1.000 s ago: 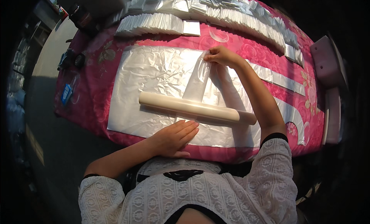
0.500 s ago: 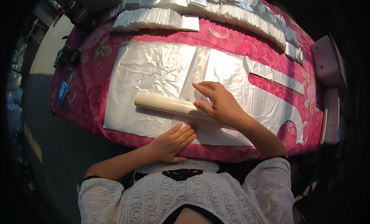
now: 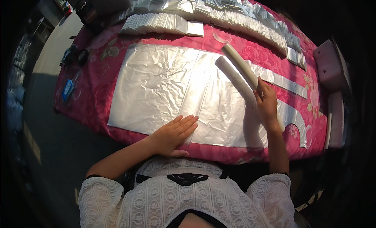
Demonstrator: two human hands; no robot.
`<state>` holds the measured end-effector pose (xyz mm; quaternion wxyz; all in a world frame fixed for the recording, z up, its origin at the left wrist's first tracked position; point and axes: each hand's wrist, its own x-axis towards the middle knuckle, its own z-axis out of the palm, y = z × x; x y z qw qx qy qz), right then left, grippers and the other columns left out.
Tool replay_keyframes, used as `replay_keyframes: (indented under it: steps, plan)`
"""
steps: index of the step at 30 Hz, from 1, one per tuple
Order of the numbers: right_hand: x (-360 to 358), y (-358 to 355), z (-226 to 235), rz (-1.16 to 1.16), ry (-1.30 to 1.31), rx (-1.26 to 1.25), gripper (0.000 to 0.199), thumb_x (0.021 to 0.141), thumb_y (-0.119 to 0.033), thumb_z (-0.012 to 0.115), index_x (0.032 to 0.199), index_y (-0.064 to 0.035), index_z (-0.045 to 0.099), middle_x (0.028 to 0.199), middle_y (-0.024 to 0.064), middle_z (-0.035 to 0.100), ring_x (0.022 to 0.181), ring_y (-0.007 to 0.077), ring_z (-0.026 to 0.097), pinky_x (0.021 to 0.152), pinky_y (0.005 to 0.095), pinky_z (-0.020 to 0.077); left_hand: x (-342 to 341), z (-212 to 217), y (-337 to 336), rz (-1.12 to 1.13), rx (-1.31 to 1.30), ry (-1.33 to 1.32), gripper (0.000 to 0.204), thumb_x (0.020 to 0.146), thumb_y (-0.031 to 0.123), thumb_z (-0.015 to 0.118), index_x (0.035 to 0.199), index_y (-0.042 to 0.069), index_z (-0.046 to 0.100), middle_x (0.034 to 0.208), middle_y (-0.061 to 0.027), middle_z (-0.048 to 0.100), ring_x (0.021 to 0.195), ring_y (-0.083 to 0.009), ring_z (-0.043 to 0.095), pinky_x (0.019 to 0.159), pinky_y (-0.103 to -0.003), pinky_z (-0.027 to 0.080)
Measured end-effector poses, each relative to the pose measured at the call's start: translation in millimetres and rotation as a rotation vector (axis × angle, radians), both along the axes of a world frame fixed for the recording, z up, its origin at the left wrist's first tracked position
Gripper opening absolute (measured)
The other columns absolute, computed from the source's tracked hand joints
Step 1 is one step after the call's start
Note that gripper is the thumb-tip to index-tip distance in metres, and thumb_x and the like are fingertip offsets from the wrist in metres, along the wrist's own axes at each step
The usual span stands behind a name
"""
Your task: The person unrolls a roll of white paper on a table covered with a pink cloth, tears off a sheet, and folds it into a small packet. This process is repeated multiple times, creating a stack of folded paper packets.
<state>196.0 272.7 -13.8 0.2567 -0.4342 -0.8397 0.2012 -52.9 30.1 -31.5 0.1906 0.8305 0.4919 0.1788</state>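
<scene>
A white plastic carrier bag (image 3: 152, 83) with two strap handles lies spread out on the table, its handles toward the right. Wrinkles cover its left half, and a folded strip crosses its middle. My left hand (image 3: 174, 134) is open and flat, pressing on the bag's near edge beside that strip. In my right hand (image 3: 267, 102) is a cream-coloured tube (image 3: 241, 65), gripped around its middle. The tube is tilted and raised over the right part of the bag, casting a dark shadow there. Its lower end shows beyond my wrist.
A pink floral cloth (image 3: 94, 83) covers the table. Rows of folded white packets (image 3: 156, 24) line the far side. A small blue packet (image 3: 68, 89) lies at the left, with a dark bottle (image 3: 87, 12) behind. Pink padded blocks (image 3: 331, 61) stand at the right edge.
My right hand has taken hold of the tube and lifted it off the bag, swinging it to the right and far side. My left hand stays flat at about the same spot.
</scene>
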Motion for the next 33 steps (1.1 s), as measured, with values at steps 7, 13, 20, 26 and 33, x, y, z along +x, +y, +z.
replay_keyframes:
  steps: [7,13,20,26,33]
  plan:
    - [-56.6,-95.8,-2.2,0.627,-0.205,0.149,0.047,0.073,-0.009,0.060,0.119,-0.0176,0.055,0.113,0.0098,0.056,0.101,0.0281,0.052,0.094,0.0437,0.0382,32.8,-10.7,-12.7,0.068,-0.030,0.083,0.082,0.071,0.051,0.060,0.126,-0.006,0.039,0.131,-0.0246,0.039,0.127,-0.0347,0.033,0.105,-0.044,0.025]
    - [-98.2,-71.4,-7.4,0.621,-0.097,0.159,0.050,0.071,-0.002,0.061,0.119,-0.0171,0.057,0.111,0.0061,0.057,0.096,0.0265,0.051,0.088,0.0364,0.0403,55.7,-15.0,-22.3,0.157,-0.011,0.242,0.089,0.061,0.042,0.071,0.129,-0.002,0.035,0.139,-0.0216,0.030,0.131,-0.0323,0.027,0.105,-0.045,0.025]
    - [-142.1,10.8,-17.8,0.438,-0.028,0.315,0.049,0.070,-0.001,0.062,0.117,-0.0152,0.059,0.105,0.0081,0.061,0.096,0.0286,0.054,0.085,0.0361,0.0427,60.7,-19.7,-27.7,0.209,0.015,0.233,0.086,0.064,0.035,0.069,0.132,-0.002,0.032,0.143,-0.0188,0.025,0.132,-0.0298,0.026,0.105,-0.043,0.024]
    - [-97.8,28.3,-20.1,0.390,-0.100,0.295,0.057,0.066,0.005,0.062,0.121,-0.0097,0.054,0.100,0.0098,0.059,0.093,0.0298,0.054,0.083,0.0377,0.0414,62.9,-29.7,-24.9,0.158,0.093,0.325,0.095,0.062,0.044,0.066,0.135,-0.004,0.027,0.145,-0.0197,0.020,0.135,-0.0291,0.021,0.108,-0.039,0.019]
    - [-51.7,-62.1,-8.5,0.619,0.168,0.296,0.025,0.065,0.009,0.062,0.087,-0.0015,0.058,0.084,0.0138,0.059,0.083,0.0325,0.057,0.074,0.0397,0.0438,65.1,-52.7,-24.2,0.160,0.116,0.075,0.104,0.056,0.029,0.072,0.135,-0.011,0.017,0.145,-0.0260,0.012,0.136,-0.0343,0.014,0.111,-0.043,0.015]
